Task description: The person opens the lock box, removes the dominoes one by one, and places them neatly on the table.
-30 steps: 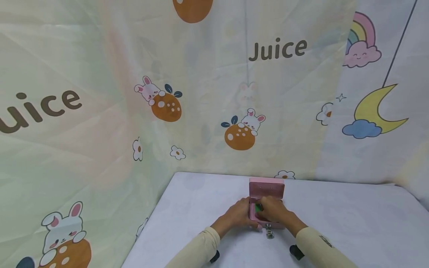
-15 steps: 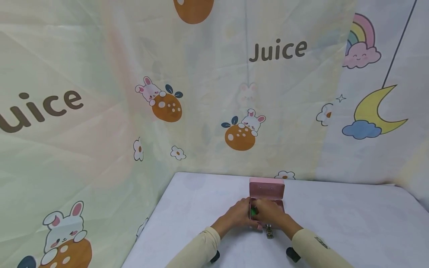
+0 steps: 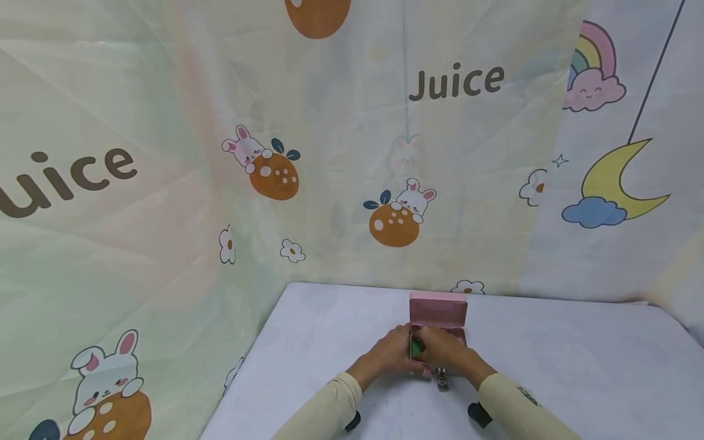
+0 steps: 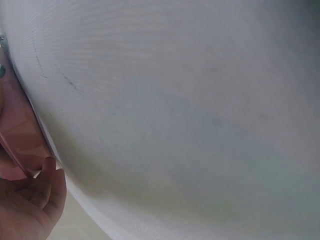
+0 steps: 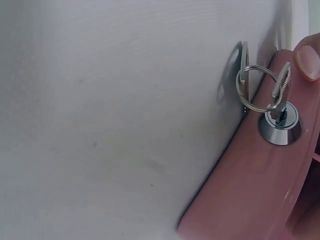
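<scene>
A pink cash box [image 3: 437, 310] stands on the table with its lid raised. My left hand [image 3: 392, 351] grips the box's left side; in the right wrist view a fingertip [image 5: 308, 61] presses its front wall near the lock. Its other fingers curl at a box corner [image 4: 37, 155] in the left wrist view. My right hand [image 3: 442, 347] reaches down inside the box, fingers bent, holding a small green thing [image 3: 416, 348] at the left of the interior. Its fingertips are mostly hidden. A metal key ring [image 5: 260, 89] with keys hangs at the lock [image 5: 281, 122].
A white cloth covers the table [image 3: 550, 360]. Printed fabric [image 3: 330, 183] hangs along its back and left side. Dark wrist cameras [image 3: 480, 415] sit below both sleeves.
My right hand has moved left inside the box, and the green thing has shifted left with it. My left hand and the box have stayed where they were.
</scene>
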Motion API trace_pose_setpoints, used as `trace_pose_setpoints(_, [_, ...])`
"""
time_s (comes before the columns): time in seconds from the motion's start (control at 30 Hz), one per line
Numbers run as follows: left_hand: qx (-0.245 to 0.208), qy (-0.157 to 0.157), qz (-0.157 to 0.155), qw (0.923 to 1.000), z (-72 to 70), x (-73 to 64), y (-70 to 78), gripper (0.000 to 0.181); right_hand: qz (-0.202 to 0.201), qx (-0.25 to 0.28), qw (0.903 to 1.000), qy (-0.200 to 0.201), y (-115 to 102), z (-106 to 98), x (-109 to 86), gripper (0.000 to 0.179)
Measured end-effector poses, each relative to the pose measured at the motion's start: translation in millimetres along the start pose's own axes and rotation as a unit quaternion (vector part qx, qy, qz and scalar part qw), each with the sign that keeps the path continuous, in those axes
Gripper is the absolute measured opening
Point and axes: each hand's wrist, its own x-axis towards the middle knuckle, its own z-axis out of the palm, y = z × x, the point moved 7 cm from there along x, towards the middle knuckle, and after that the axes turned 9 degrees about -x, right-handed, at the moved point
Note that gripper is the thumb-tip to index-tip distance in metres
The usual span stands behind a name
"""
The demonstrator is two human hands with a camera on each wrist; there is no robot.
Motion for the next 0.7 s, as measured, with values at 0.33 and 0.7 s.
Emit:
trace_pose_setpoints(0.33, [0.008, -0.001, -0.009, 0.9999, -0.6, 1.5, 0.7, 0.105, 0.017, -0.015, 0.9997, -0.001, 3.8, 2.3, 3.6, 0.044])
trace_pose_setpoints(0.7, [0.012, 0.001, -0.002, 0.9999, -0.3, 1.6, 1.5, 0.104, 0.022, -0.021, 0.9995, -0.006, 3.8, 2.5, 2.3, 0.046])
